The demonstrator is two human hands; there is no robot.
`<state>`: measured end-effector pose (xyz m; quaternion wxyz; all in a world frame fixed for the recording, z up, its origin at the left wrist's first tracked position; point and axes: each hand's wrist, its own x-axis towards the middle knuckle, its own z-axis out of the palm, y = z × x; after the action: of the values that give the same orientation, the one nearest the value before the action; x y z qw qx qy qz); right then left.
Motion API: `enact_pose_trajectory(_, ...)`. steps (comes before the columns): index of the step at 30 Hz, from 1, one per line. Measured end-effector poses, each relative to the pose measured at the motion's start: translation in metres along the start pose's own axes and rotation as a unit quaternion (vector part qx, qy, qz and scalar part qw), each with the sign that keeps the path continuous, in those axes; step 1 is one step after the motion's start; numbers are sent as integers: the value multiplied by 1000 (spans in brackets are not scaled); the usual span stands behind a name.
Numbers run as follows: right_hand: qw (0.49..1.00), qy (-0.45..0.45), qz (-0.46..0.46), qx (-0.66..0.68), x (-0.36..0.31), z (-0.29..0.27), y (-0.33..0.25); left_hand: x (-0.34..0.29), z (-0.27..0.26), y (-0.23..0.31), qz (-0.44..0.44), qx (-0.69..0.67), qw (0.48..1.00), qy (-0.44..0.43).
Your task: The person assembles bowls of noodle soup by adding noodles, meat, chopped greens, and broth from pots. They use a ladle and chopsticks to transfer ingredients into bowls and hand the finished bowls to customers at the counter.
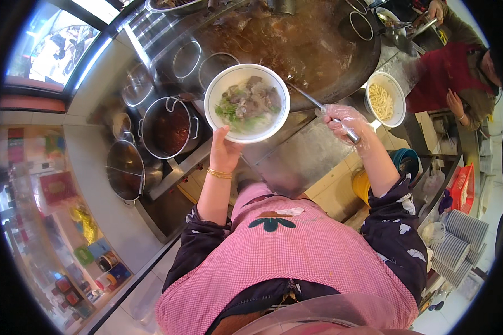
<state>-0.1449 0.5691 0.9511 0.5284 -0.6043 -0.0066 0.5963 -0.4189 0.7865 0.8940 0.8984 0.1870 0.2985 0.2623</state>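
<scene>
My left hand (224, 149) grips the near rim of a white bowl (209, 109), thumb at the edge, above the front of a wide pan. Sliced meat (257, 96) and chopped greens (229, 111) lie in pale broth in the bowl. My right hand (346, 121), in a clear plastic glove, is closed round a long-handled metal utensil (316, 102). Its far end slants down toward the brown broth (318, 53) in the pan, and its head cannot be made out. Right of that hand is a white bowl of noodles (383, 99).
Several pots stand at left, including a steel pot of red-brown liquid (170, 127) and a dark pot (125, 170). Wire-rimmed strainers (186, 59) hang at the pan's left edge. A co-worker in a red vest (444, 78) stands at right, above stacked plates (451, 251) and a red basket (462, 188).
</scene>
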Motion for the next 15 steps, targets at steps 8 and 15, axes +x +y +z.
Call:
enact_pose_trajectory(8, 996, 38, -80, 2, -44, 23, -10, 9, -2, 0, -8, 20, 999, -40)
enact_pose_trajectory(15, 990, 54, -127, -11, -106, 38, -37, 14, 2, 0, -16, 26, 998, -54)
